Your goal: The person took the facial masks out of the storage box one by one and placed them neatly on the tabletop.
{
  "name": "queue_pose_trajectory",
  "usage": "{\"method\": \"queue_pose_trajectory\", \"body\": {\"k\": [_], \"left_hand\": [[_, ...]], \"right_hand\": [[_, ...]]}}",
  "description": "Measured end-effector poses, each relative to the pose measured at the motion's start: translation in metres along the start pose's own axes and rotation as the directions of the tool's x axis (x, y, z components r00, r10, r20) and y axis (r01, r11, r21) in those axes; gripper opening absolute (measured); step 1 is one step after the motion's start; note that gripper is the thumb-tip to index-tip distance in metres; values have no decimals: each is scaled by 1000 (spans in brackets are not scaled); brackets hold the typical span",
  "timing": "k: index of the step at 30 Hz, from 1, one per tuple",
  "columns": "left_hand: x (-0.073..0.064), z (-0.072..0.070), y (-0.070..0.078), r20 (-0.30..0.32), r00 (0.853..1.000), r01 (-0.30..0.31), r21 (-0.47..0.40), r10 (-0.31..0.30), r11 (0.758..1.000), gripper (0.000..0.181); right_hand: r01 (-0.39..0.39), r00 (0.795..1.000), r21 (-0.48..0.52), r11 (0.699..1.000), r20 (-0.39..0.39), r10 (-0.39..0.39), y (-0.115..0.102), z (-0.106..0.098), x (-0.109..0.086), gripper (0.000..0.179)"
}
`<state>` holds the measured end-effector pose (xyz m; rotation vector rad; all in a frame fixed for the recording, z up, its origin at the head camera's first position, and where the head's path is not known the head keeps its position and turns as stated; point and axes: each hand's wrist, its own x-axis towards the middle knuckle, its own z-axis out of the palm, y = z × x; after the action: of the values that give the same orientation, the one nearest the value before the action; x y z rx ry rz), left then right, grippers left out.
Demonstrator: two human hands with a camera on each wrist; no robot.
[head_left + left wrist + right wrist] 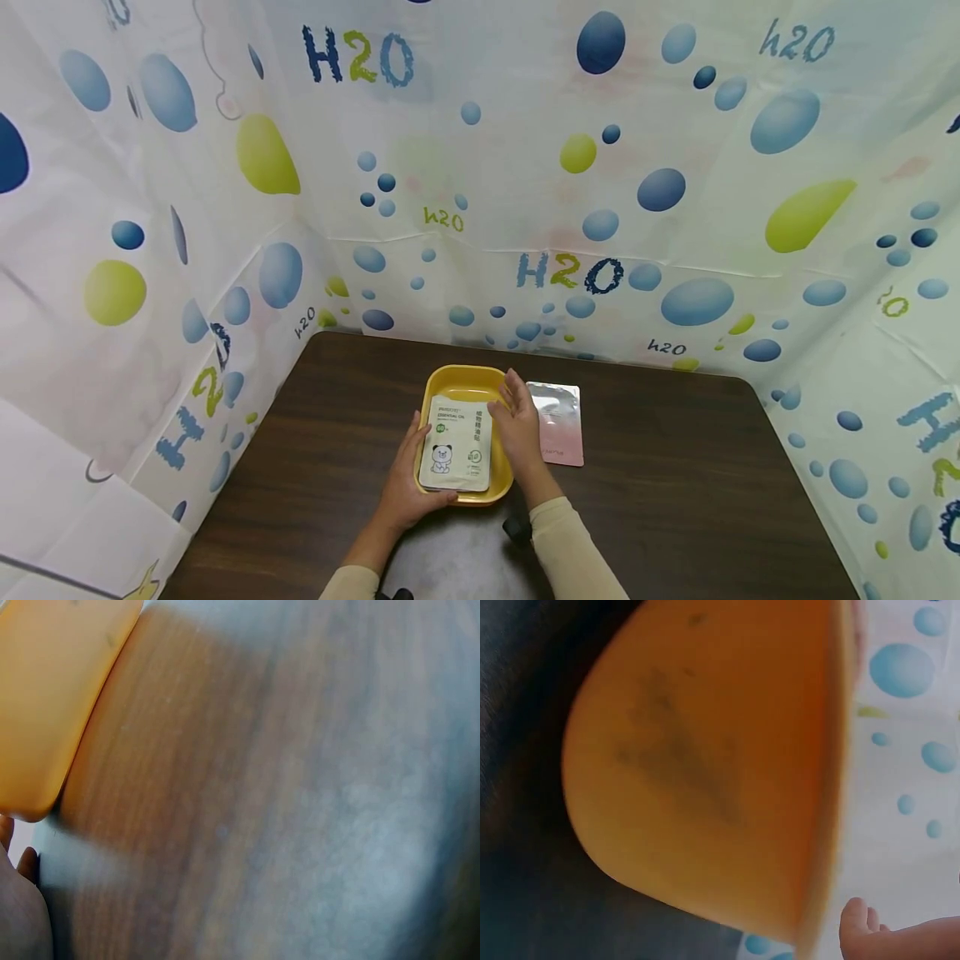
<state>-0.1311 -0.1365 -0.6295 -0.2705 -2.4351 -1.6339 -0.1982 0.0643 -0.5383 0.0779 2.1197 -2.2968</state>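
One white packet [456, 446] lies in yellow tray [463, 375], printed side up. My left hand [405, 485] at tray's near left corner, fingers and thumb curled round edge, holding tray. My right hand [519, 425] at tray's right rim, fingers loosely straight, gripping nothing; contact with rim, cannot tell. Silver-pink packet [560, 421] on surface [675, 467], right of tray.

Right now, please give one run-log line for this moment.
left hand: holds yellow tray; right hand: at tray's right rim; cream packet: in tray; pink-silver packet: on table, right of tray
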Motion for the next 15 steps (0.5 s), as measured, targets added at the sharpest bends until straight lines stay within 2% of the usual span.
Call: {"method": "queue_pose_trajectory", "body": {"k": [7,15], "left_hand": [[1,0,-1,0,1000,-5,-6,5,1000,115],[1,0,0,4,1000,19,21,-19,1000,115]], "right_hand": [[-44,999,26,999,-14,44,14,6,-3,66],[-67,998,61,996,-12,68,27,12,-7,67]]}}
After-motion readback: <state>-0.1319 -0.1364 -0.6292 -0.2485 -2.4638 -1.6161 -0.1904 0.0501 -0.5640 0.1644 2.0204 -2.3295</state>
